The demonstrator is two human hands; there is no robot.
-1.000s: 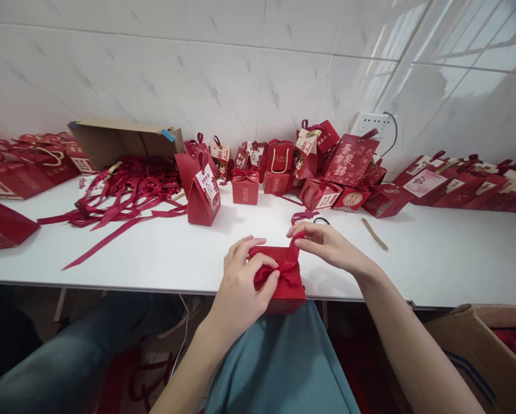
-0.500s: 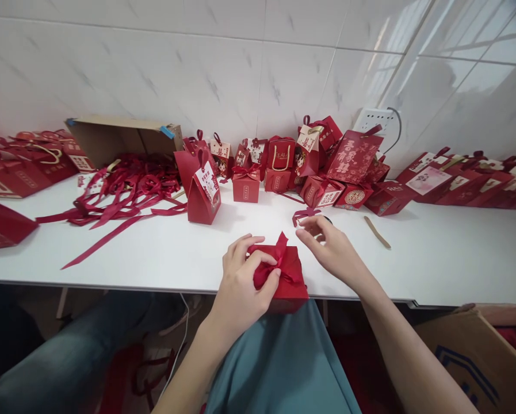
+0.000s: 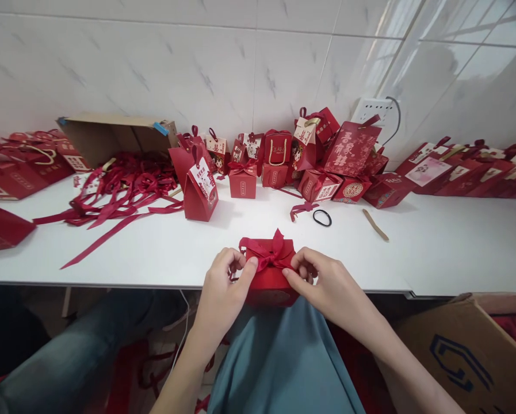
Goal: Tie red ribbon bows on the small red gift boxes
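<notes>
A red gift box (image 3: 270, 294) rests at the table's front edge, close to my lap. On its top sits a bow of red ribbon (image 3: 271, 257), its loops and one upright tail showing. My left hand (image 3: 226, 283) is at the box's left side, thumb and fingers pinched on the ribbon at that end of the bow. From the right, my right hand (image 3: 322, 277) pinches the ribbon's other side between thumb and curled fingers. The fingertips partly hide the ribbon ends.
Tangled red ribbons (image 3: 128, 184) spill from an open cardboard box (image 3: 115, 129) at left. Several finished gift boxes (image 3: 201, 187) line the wall. A black hair tie (image 3: 322, 218) and a thin brown strip (image 3: 375, 225) lie at right. A large carton (image 3: 451, 345) stands lower right.
My right hand has come down from above the table to the bow's right side. The left hand has shifted from the bow's middle to its left side. The black hair tie is now uncovered.
</notes>
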